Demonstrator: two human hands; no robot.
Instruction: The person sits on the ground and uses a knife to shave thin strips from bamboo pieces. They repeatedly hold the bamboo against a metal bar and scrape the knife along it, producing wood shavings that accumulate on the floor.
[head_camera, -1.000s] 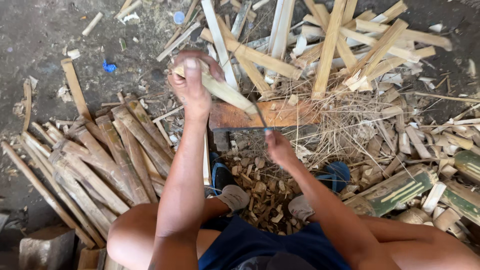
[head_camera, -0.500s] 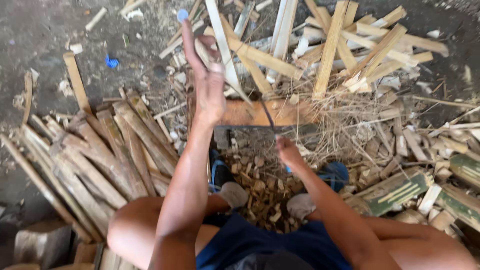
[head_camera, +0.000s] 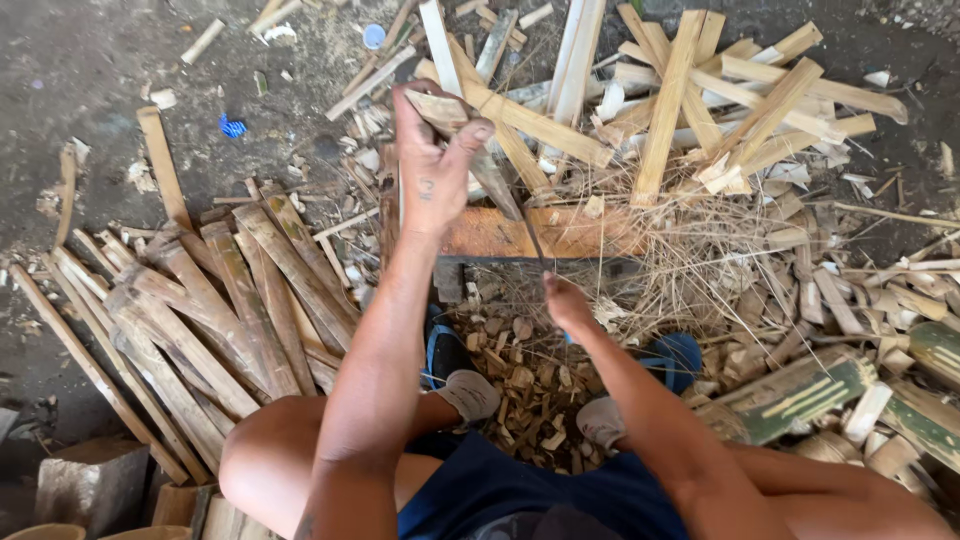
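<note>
Left hand (head_camera: 432, 170) clenched on a short bamboo split (head_camera: 445, 108), raised over the far side of the orange block (head_camera: 500, 235). Right hand (head_camera: 565, 300) grasps the handle of a thin blade (head_camera: 530, 235), tip angled toward the split. Judgement: seat the split upright on the block, keep fingers clear of the edge, strike along the grain. Finished strips (head_camera: 230, 310) lie left.

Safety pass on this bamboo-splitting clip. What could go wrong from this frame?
1. The right hand holds a thin blade just below the left hand, which grips a bamboo strip: a slip could cut fingers.
2. Feet sit close under the wooden block.
3. Splinters litter the ground.
</note>
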